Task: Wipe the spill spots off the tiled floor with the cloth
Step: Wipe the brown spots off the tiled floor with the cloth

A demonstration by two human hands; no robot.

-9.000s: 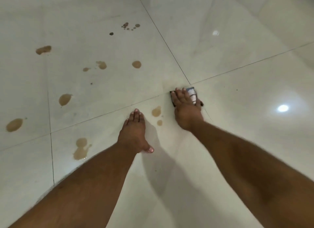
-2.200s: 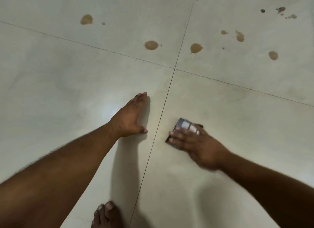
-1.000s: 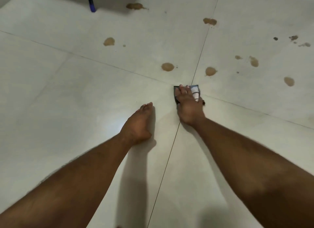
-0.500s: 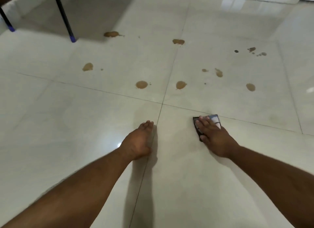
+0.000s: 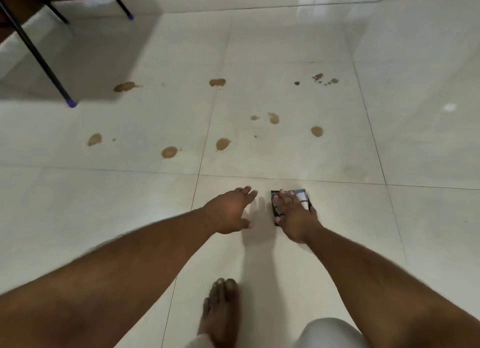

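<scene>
On the floor (image 5: 337,218) | one cloth (image 5: 298,194) under right hand (image 5: 296,218) | about ten spill spots (image 5: 169,152)

- Your right hand (image 5: 294,219) sits flat on the cloth (image 5: 301,195), and the tile (image 5: 337,153) ahead of it is open floor all the way to the nearest spill spots (image 5: 222,144), nothing standing in between.
- Left hand (image 5: 228,212) is just beside the cloth, so sliding left gets tight fast.
- Off to the right the floor is bare and glossy, loads of room.
- Only real obstacles are the black furniture legs (image 5: 39,54) far upper left; one spot (image 5: 126,86) lies near the closest leg.
- Your bare foot (image 5: 222,314) and knee (image 5: 327,333) crowd the space behind your hands.
</scene>
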